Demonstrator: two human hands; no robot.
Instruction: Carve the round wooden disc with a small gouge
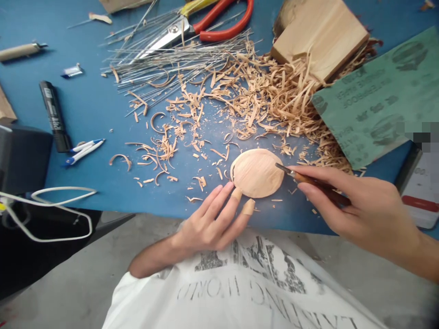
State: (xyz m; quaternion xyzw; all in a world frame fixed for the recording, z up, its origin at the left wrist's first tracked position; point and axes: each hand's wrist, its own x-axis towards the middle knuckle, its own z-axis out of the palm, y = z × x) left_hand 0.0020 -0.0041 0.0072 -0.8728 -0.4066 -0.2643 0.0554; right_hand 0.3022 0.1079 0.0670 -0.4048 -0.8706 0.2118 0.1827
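A pale wooden disc [257, 171], roughly oval, lies flat on the blue table near its front edge. My right hand [363, 212] is closed around the wooden handle of a small carving chisel [302, 178], whose dark metal tip is over the right part of the disc. Stretched out below the disc, my left hand [214, 219] has its fingertips at the lower left rim; whether they press on it is hard to tell. Two of those digits have tan tape on their tips. Thin curled wood shavings [254, 96] are scattered around the disc and heaped behind it.
Red-handled scissors [222, 23] lie on thin metal wires [157, 68] at the back. Green sandpaper [373, 100] and a wooden block [318, 39] sit at right, near a phone [423, 183]. A black marker [55, 116], pens [85, 151] and a white cable [65, 189] are at left.
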